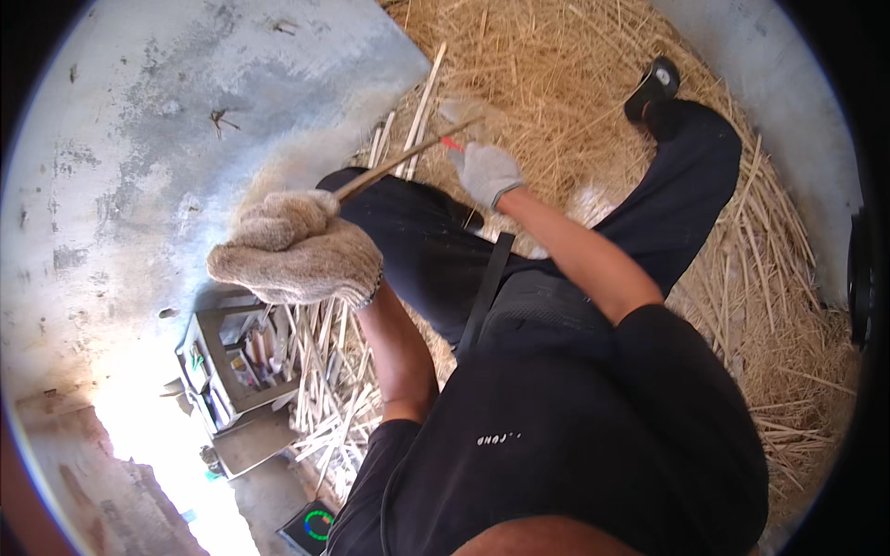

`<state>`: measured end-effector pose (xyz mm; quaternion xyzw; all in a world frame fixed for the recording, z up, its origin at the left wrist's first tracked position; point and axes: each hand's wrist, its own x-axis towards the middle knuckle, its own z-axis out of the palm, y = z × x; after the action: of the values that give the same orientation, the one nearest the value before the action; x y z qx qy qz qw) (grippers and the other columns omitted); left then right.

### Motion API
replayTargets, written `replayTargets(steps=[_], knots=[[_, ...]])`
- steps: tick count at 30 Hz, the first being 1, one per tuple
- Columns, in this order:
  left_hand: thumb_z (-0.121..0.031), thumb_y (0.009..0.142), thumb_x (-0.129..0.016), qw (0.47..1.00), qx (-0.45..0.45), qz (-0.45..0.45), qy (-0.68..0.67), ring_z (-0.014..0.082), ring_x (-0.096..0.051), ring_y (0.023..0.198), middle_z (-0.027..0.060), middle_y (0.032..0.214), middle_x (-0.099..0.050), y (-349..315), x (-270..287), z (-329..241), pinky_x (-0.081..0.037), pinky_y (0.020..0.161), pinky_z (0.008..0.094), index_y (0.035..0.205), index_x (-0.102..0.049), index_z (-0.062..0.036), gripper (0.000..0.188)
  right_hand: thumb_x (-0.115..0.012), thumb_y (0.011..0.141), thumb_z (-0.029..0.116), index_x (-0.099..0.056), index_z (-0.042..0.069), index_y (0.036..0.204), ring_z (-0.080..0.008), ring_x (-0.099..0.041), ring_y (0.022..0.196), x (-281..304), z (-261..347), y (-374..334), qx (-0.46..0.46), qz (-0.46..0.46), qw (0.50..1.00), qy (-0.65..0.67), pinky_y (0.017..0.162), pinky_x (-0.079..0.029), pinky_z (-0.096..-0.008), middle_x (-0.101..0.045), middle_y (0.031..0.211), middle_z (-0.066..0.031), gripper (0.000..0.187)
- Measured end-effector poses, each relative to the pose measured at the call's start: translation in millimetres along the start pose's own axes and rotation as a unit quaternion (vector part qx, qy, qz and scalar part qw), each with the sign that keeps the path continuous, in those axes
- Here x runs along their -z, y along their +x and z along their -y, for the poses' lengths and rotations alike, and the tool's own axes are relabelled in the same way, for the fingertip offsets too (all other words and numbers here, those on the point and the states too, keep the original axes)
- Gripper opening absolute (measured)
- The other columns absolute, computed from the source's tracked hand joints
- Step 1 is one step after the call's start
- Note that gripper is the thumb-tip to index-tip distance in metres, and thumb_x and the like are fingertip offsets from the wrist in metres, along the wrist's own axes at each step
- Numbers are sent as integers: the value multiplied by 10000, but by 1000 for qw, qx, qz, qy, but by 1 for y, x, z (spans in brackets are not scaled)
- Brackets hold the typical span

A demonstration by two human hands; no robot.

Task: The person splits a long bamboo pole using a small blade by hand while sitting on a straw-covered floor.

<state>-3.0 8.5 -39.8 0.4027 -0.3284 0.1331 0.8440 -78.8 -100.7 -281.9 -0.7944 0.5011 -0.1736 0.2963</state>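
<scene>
Thin stick held between two gloved hands over a shavings-strewn floor

In the head view, the pale wall point(139, 139) edges the floor point(590, 198) on the left, close by the left hand point(295, 246); a second grey wall point(788, 120) bounds its right. Between them, room for moving opens ahead of the right hand point(488, 174), over the loose shavings point(556, 74) and between the spread legs.

The left forearm rises with the hand curled tight, grasping the stick point(408, 159), which slants up and rightward above the left leg. The right arm reaches forward, its hand clenched on a small red piece point(451, 144), blurred and mostly hidden, just beside the stick; whether they touch, I cannot tell.

Counted: one stick in hand, one red piece, one shoe point(654, 85) clearly showing, at least three pale slats point(423, 107) near the left wall's corner, one open cabinet point(243, 357)
</scene>
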Motion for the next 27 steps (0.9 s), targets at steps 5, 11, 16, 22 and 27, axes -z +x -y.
replayTargets(steps=[5,11,16,22,27], knots=[[-554,1042,-409,998,50,-17,-18,90,-310,371,-7,488,-344,17,2,7,-289,303,273,606,-375,-140,603,-409,1038,502,-604,54,866,-267,-598,519,-19,-19,22,-22,117,937,328,455,-472,-412,-598,621,-94,518],[-560,1055,-355,999,40,-2,-16,83,-229,366,-32,489,-298,27,13,13,-204,303,272,592,-324,-183,597,-437,1007,614,-492,156,782,-50,-290,359,18,-53,16,-267,291,542,742,319,-234,-237,-348,516,91,513],[-544,1071,-307,999,31,5,-22,86,-250,351,-31,483,-299,18,12,15,-234,287,272,577,-343,-192,607,-467,1001,588,-590,73,890,-180,-454,433,23,-32,-4,-49,31,901,431,422,-389,-349,-502,560,-24,541],[-484,1078,-301,998,8,45,-35,68,-242,368,-54,471,-260,12,12,8,-239,312,261,550,-293,-219,590,-396,1015,508,-660,6,1062,-447,-678,895,-10,-3,-11,-45,80,992,86,778,-531,-525,-696,919,-264,569],[-457,1095,-261,975,-1,140,-173,66,-237,329,-54,428,-240,-4,-3,9,-292,263,238,557,-359,-180,613,-260,1035,496,-589,-7,1330,-381,-518,1323,-92,-179,24,-307,192,931,42,1082,-421,-471,-544,1410,-237,670]])
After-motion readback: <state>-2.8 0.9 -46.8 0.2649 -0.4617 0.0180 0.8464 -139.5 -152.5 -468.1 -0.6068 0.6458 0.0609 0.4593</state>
